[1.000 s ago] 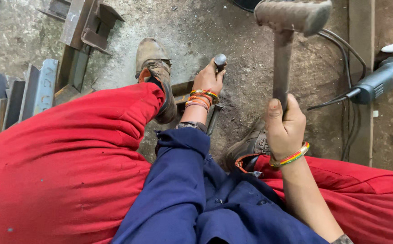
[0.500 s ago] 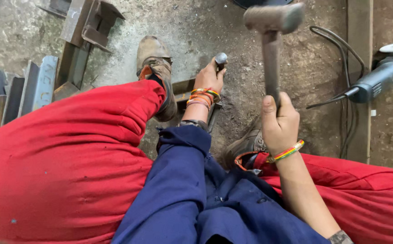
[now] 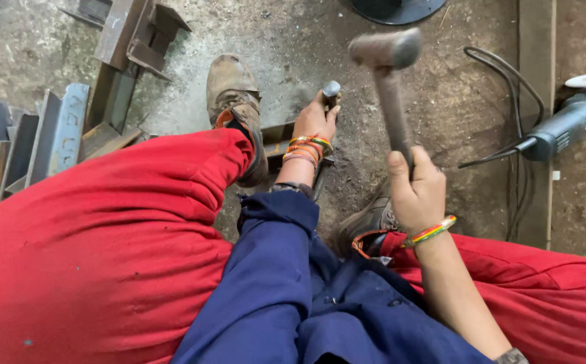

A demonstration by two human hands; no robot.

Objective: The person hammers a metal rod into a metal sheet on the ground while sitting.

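Here, the person sits low on the floor point(image 3: 441, 101), knees in red trousers point(image 3: 104, 256) filling the lower frame. The left hand point(image 3: 313, 121), centre of the frame, has its grip closed round a steel chisel point(image 3: 331, 88), only the rounded top showing above the fist; the tip is hidden, so where it bites cannot be told. It seems set on a small steel piece point(image 3: 281, 138) pinned beside the boot point(image 3: 236, 108). The right hand point(image 3: 414, 192), right of centre, has its grip tight on the handle of a hammer point(image 3: 384, 50), head raised at upper centre, above and a little right of the chisel top, well apart from it.

Progress, as a judgement: mid-work, in a run of strikes; the hammer is up, not on the chisel. Whether the piece is cut, marked or untouched is hidden by hand and boot, so what is left cannot be told.

Room: bare floor between chisel and hammer, open for a swing. Edges to mind: the boot just left of the chisel hand, the other shoe point(image 3: 367, 222) below it. Steel offcuts point(image 3: 43, 135) stacked at the left, channel pieces point(image 3: 138, 34) upper left. An angle grinder point(image 3: 569, 121) with its cable point(image 3: 502, 87) lies at the right edge, near the hammer arm's side but apart from it. A dark round base point(image 3: 394, 8) sits at the top edge.
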